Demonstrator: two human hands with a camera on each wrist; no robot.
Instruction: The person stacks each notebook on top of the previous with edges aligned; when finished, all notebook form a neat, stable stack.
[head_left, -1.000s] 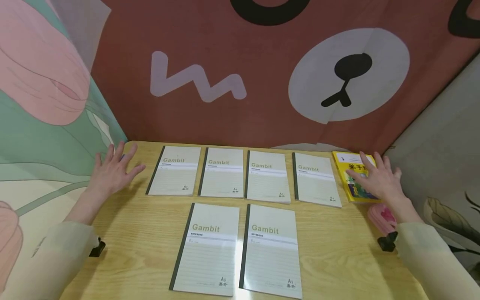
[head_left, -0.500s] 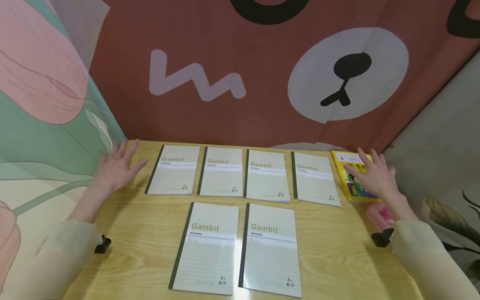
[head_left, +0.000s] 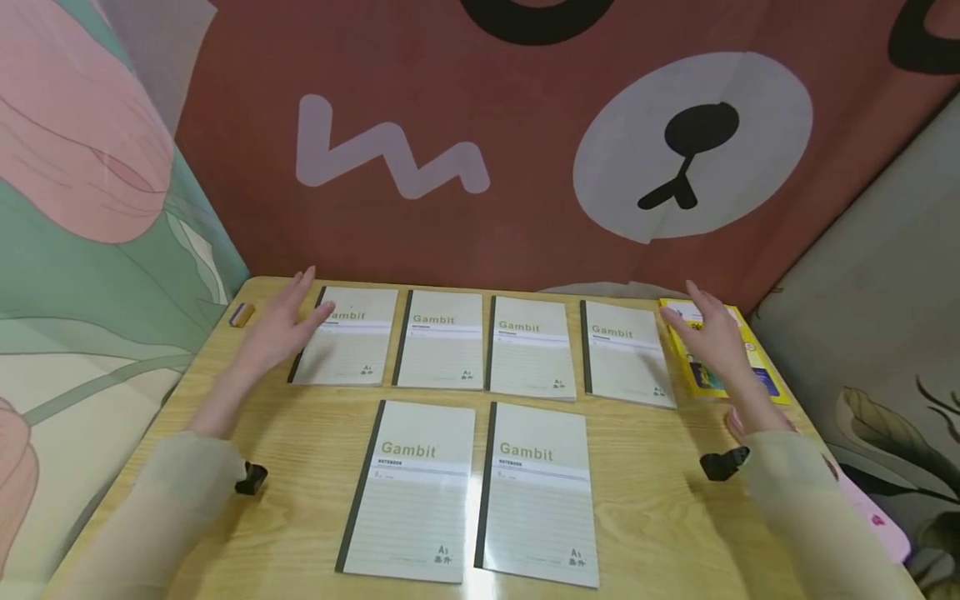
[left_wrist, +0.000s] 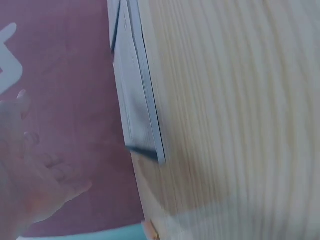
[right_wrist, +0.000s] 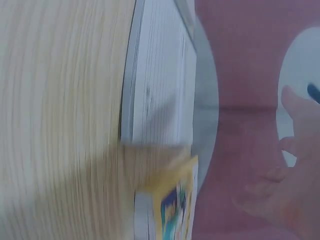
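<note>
My left hand [head_left: 283,329] hovers with fingers extended over the left edge of the far-left Gambit notebook [head_left: 352,346]. On the other side, my right hand [head_left: 708,337] is held above the yellow-covered book [head_left: 761,367], partly hiding its cover. Both hands hold nothing, and their palms face inward. More white notebooks continue the back row, among them one at its right end [head_left: 630,358]. Two more lie nearer me, a left one [head_left: 408,492] and a right one [head_left: 538,496]. In the wrist views the left hand [left_wrist: 30,185] and right hand [right_wrist: 285,185] appear raised off the table.
A small block [head_left: 242,314] lies at the table's back left corner. At the right edge are a pink object [head_left: 873,517] and another pink item [head_left: 735,423], partly covered by my right forearm. A bear-patterned cloth [head_left: 525,233] hangs behind the table [head_left: 652,517].
Both hands have moved inward, the left toward the far-left notebook, the right slightly left over the yellow book. The small block and the pink object at right have come into view. The notebooks stay put.
</note>
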